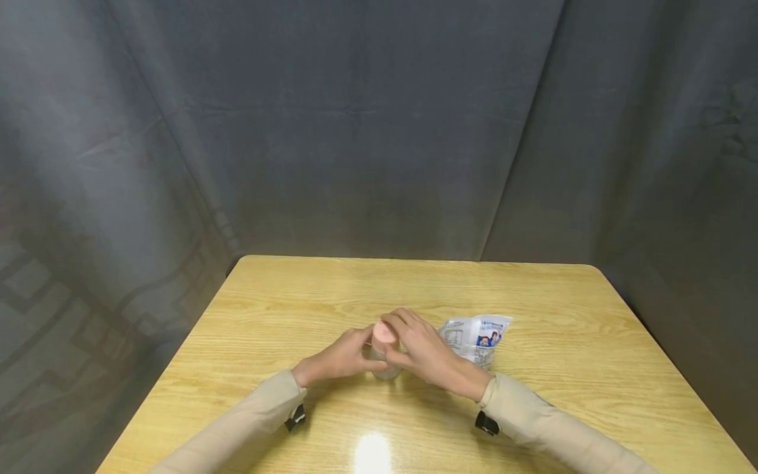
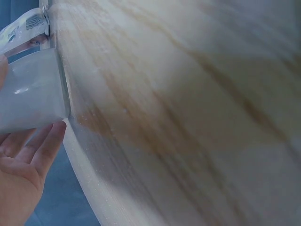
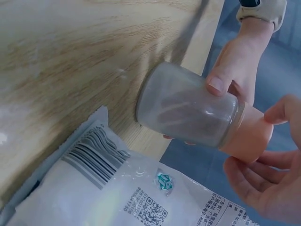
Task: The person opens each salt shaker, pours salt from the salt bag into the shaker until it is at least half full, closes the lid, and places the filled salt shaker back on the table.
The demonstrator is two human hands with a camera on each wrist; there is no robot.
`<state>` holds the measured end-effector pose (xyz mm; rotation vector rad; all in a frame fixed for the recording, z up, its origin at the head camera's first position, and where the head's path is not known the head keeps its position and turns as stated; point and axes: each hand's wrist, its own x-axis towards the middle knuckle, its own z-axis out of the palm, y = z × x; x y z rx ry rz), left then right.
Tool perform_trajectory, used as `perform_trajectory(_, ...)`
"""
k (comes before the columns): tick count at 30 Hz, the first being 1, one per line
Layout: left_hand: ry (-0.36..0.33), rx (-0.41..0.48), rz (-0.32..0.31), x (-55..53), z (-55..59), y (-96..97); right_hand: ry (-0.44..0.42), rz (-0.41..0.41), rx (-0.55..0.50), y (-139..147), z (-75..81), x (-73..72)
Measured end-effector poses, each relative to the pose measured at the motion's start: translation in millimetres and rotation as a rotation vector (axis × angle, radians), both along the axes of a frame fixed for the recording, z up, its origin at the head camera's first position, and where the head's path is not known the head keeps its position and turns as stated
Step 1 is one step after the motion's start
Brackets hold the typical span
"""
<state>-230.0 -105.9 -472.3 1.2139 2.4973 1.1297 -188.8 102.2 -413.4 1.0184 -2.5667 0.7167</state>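
A clear glass jar (image 1: 387,373) with a pink lid (image 1: 385,332) stands upright near the middle of the wooden table. My left hand (image 1: 341,357) holds the jar's body, thumb on the near side and fingers round the far side. From the right, my right hand (image 1: 428,352) grips the lid between thumb and fingers. In the right wrist view, the lid (image 3: 249,134) sits on the neck of the jar (image 3: 188,106), which looks empty through the glass. The left wrist view catches only the jar's lower part (image 2: 35,89) beside the left fingers.
A white printed plastic bag (image 1: 468,332) lies just right of the jar, partly behind my right hand. Its barcode and QR code (image 3: 151,211) face the right wrist camera. Grey curtains (image 1: 367,131) hang behind the wooden table (image 1: 284,296) and along its sides.
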Motion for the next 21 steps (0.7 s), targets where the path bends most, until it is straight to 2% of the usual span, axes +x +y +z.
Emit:
perform_trajectory(7,-0.026,-0.011,0.004,-1.6,-1.0,-0.6,-0.028,0.01,-0.019,1.0,1.9,0.2)
perform_trajectory(21,-0.035,0.002,-0.007,-1.2,-0.4,-0.7,-0.005,0.021,-0.049,3.3,2.4,0.5)
